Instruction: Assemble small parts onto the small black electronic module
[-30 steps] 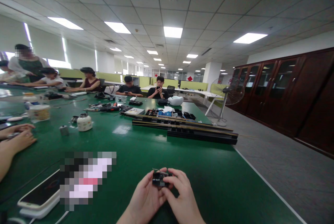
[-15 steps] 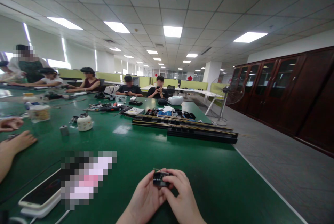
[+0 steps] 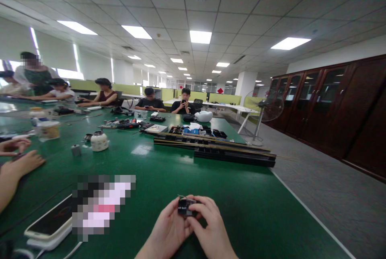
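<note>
Between my two hands, above the green table (image 3: 265,206), is a small black plastic housing (image 3: 182,207) with an open face and small parts inside that I cannot make out. My left hand (image 3: 169,227) cups it from the left, fingers bent around its side and underside. From the right, my right hand (image 3: 209,220) grips it, with the fingertips on its inner face and right edge and the thumb bent below. A short thin wire or pin sticks out at the housing's top left. My fingers hide its right end.
To the left lies a phone (image 3: 51,218) with a cable. Beyond stand a cream jar (image 3: 99,141), a grey cylinder (image 3: 76,150) and a paper tub (image 3: 50,130). Another person's hands (image 3: 25,162) rest at the left edge. Long black rails with thin brass rods (image 3: 235,158) lie ahead.
My hands and the black housing keep nearly the same pose. The whole view has shifted slightly. At the left, the other person's fingers have moved a little.
</note>
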`<state>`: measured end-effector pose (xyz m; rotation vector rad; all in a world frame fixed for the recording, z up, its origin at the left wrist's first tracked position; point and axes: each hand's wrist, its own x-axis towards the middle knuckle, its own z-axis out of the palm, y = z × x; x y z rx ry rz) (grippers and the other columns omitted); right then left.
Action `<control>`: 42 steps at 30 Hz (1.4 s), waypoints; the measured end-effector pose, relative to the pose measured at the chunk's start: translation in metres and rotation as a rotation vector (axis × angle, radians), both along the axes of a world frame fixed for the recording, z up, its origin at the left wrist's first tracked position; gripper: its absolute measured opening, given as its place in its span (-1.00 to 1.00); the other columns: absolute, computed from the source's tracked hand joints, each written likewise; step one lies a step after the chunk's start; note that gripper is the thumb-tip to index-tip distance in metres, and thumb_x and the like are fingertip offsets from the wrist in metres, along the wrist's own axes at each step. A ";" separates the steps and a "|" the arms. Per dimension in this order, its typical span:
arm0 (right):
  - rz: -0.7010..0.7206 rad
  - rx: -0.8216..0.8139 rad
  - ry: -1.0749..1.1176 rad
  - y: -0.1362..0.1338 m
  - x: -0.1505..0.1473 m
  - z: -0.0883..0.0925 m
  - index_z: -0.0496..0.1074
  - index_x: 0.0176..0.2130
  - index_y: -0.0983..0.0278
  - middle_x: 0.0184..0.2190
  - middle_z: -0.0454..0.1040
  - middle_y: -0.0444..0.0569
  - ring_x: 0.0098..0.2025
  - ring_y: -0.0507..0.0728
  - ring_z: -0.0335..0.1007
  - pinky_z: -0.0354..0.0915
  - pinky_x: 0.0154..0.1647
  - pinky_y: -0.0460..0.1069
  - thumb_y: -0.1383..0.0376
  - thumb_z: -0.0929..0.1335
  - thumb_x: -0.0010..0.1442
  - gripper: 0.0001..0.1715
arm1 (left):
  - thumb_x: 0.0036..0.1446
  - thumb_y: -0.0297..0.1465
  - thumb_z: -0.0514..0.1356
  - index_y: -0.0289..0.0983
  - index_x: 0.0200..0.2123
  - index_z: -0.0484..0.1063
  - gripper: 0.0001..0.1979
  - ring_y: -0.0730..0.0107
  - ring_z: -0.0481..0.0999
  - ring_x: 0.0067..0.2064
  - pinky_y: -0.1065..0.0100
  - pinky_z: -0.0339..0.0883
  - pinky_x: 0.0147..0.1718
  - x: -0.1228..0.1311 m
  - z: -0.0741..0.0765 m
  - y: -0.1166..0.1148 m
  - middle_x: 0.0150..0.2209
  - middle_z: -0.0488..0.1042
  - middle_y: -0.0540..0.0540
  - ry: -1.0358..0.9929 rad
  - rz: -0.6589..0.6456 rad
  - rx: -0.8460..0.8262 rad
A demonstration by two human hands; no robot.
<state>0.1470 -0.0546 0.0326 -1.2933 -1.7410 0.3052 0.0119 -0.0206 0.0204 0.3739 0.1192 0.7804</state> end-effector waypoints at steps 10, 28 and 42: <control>-0.001 -0.026 -0.002 0.000 -0.001 0.000 0.46 -0.32 0.12 -0.14 0.43 -0.03 -0.02 0.17 0.28 0.24 -0.01 0.07 0.43 0.36 -0.03 -0.75 | 0.16 -0.32 0.03 -0.33 -0.24 0.49 -0.71 0.29 0.54 -0.28 0.36 0.26 -0.25 -0.001 -0.002 0.001 -0.33 0.58 -0.15 0.006 0.007 -0.008; -0.045 0.140 -0.051 0.001 0.004 -0.001 0.44 -0.31 0.15 -0.18 0.47 -0.04 -0.06 0.15 0.33 0.29 -0.01 0.09 0.35 0.34 0.04 -0.85 | 0.21 -0.30 -0.06 -0.33 -0.31 0.50 -0.64 0.31 0.55 -0.37 0.33 0.29 -0.29 0.001 0.005 0.001 -0.37 0.59 -0.19 0.103 0.127 -0.147; -0.195 0.202 -0.009 0.002 0.018 -0.006 0.38 -0.20 0.19 -0.21 0.46 -0.02 -0.12 0.14 0.37 0.34 -0.08 0.05 0.29 0.30 0.08 -0.78 | 0.14 -0.27 0.04 -0.27 -0.25 0.45 -0.74 0.21 0.56 -0.29 0.28 0.29 -0.26 -0.001 -0.001 0.005 -0.26 0.57 -0.25 0.172 0.139 -0.122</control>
